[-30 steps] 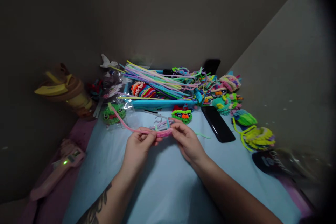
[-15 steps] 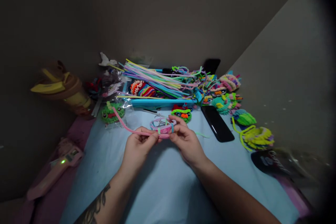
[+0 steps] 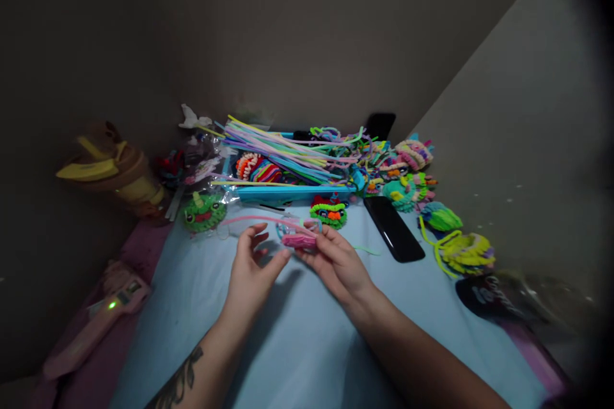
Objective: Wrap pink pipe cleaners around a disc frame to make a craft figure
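My right hand (image 3: 341, 263) pinches a small ring of pink, lilac and pale blue pipe cleaners (image 3: 298, 241) between thumb and fingers, above the middle of the table. From the ring a long pink pipe cleaner (image 3: 249, 220) stretches out to the left. My left hand (image 3: 253, 271) is just left of the ring, its thumb and fingers apart with nothing between them. Right behind the ring sits a green and red pipe-cleaner figure (image 3: 329, 211) with an orange middle. A green figure in clear plastic (image 3: 205, 212) lies farther left.
A blue tray (image 3: 297, 193) heaped with pastel pipe cleaners (image 3: 288, 147) stands at the back. On the right are a black phone (image 3: 394, 230), several colourful pipe-cleaner pieces, a yellow one (image 3: 467, 252) and a black cap (image 3: 480, 297). A pink device (image 3: 103, 319) and brown-yellow cup (image 3: 129, 172) are left.
My left hand has let go of the pink pipe cleaner and spread its fingers. The pink tail has swung lower and straighter. My right hand has kept hold of the ring.
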Tool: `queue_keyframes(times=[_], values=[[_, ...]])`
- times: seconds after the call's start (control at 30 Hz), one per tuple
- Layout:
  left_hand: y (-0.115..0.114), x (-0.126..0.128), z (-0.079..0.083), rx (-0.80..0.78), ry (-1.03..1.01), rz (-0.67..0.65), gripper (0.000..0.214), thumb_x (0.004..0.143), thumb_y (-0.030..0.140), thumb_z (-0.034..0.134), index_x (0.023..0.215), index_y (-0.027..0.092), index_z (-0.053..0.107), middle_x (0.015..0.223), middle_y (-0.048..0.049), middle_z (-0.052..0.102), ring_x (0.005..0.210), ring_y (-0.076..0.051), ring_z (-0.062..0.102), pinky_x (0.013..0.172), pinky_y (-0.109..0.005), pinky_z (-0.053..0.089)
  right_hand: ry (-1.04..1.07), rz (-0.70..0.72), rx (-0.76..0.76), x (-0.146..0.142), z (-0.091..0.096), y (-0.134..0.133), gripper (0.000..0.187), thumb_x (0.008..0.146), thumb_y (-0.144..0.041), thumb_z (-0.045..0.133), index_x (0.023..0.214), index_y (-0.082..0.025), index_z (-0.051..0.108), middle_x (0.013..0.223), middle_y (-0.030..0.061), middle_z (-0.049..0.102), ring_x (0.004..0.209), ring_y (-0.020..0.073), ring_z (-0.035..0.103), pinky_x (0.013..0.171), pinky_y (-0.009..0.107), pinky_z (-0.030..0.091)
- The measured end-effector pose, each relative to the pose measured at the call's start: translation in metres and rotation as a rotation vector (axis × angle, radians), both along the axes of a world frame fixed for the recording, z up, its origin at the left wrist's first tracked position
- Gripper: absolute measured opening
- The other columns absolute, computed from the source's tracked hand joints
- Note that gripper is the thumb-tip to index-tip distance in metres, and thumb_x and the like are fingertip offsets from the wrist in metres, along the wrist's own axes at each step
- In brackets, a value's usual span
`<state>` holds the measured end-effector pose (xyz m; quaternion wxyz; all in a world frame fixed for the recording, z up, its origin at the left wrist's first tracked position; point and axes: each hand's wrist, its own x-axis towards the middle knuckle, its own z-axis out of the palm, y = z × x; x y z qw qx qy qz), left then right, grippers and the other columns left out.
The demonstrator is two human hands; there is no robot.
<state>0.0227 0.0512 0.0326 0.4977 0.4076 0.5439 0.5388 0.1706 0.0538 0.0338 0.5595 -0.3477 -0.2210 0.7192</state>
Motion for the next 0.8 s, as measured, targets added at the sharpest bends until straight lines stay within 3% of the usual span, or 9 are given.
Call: queue_keyframes(times=[0.13,0.23,0.37,0.47,0.53,0.67,0.8], values=[[-0.002,0.006,0.002,-0.058,-0.25,-0.179,0.064,0.063,0.029,0.078,0.118,0.021,0.045,0.117,-0.0084,0.06,0.102,-0.02,0.061,0.087,-0.031,0.048,0.193,0.144,-0.03,-0.006,0.002,-0.004,0.025,0.075,-0.026,0.07,0.098,-0.022,0.061,0.107,0.0043,0.067,0.098,0.0186,0.062,0.086,0.036,0.048],[-0.002,0.004,0.008,-0.054,-0.287,-0.137,0.062,0.065,0.028,0.077,0.118,0.02,0.048,0.109,-0.0056,0.063,0.094,-0.017,0.062,0.084,-0.027,0.048,0.189,0.217,-0.089,-0.007,0.0,-0.007,0.027,0.076,-0.027,0.07,0.101,-0.023,0.061,0.106,0.0028,0.066,0.095,0.0172,0.062,0.081,0.034,0.05],[0.002,-0.006,0.015,-0.087,-0.367,-0.108,0.061,0.064,0.026,0.079,0.118,0.017,0.052,0.101,-0.005,0.065,0.081,-0.013,0.062,0.072,-0.021,0.049,-0.05,0.144,-0.088,-0.002,-0.005,-0.005,0.021,0.075,-0.034,0.071,0.089,-0.02,0.062,0.091,0.0012,0.065,0.081,0.0135,0.059,0.067,0.026,0.048],[0.005,-0.012,0.019,-0.185,-0.528,-0.245,0.054,0.067,0.028,0.076,0.115,0.013,0.057,0.101,-0.0092,0.066,0.078,-0.015,0.062,0.069,-0.023,0.05,-0.137,0.067,-0.022,0.004,-0.006,-0.001,0.023,0.071,-0.033,0.074,0.082,-0.018,0.061,0.08,-0.0008,0.063,0.071,0.0105,0.056,0.061,0.021,0.044],[0.006,-0.014,0.02,-0.266,-0.597,-0.303,0.052,0.067,0.029,0.076,0.113,0.013,0.059,0.103,-0.0108,0.066,0.077,-0.016,0.063,0.067,-0.024,0.051,-0.109,0.094,-0.006,0.007,-0.005,0.001,0.027,0.068,-0.032,0.077,0.087,-0.019,0.061,0.076,-0.0016,0.061,0.061,0.0088,0.053,0.053,0.019,0.039],[0.007,-0.014,0.015,-0.343,-0.53,-0.217,0.056,0.066,0.03,0.078,0.115,0.015,0.057,0.096,-0.0077,0.067,0.071,-0.013,0.062,0.064,-0.022,0.05,-0.057,0.166,-0.002,0.008,-0.003,0.001,0.033,0.063,-0.03,0.081,0.088,-0.019,0.061,0.064,-0.004,0.057,0.047,0.0055,0.044,0.043,0.017,0.03],[0.005,-0.011,0.008,-0.22,-0.28,-0.162,0.054,0.072,0.042,0.07,0.117,0.017,0.054,0.106,-0.0079,0.063,0.081,-0.015,0.062,0.069,-0.024,0.049,-0.044,0.144,-0.008,0.005,-0.001,0.001,0.031,0.061,-0.028,0.082,0.081,-0.019,0.06,0.059,-0.0052,0.056,0.043,0.0048,0.043,0.04,0.016,0.03]])
